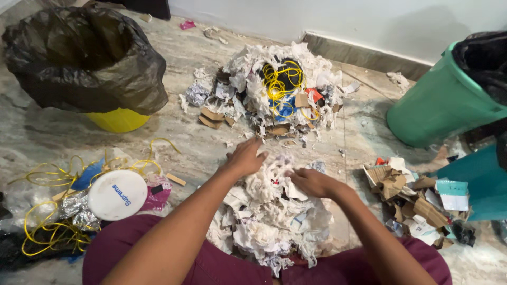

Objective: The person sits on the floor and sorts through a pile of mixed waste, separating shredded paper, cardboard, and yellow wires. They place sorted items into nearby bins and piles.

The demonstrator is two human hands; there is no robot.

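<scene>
Seated on a marbled floor (174, 132), knees in maroon cloth at the lower edge. Near pile of crumpled white paper (269, 216) directly in front, between the knees. Left hand (244, 157) at the far edge of that pile, palm down, fingers spread loosely, resting on the scraps; nothing clearly gripped. Right hand (311, 182) on top of the pile, fingers curled narrow and pinching a white scrap.

Larger mixed heap (280, 89) well beyond both hands: white paper, brown card pieces, a loop of yellow cord, blue and red fragments. Contents under the top layer hidden.

Left side: yellow bin (119, 120) lined with a black bag (79, 58), interior dark and not legible. Nearer, a round white lid (117, 194) with blue lettering, lying over yellow cord (50, 227), foil and a pink wrapper.

Right side: green bin (443, 103) with black liner, cut off by the frame edge. Below it, a small pile of torn brown cardboard (417, 203) with a white-and-teal rectangular label; print too small to make out.
</scene>
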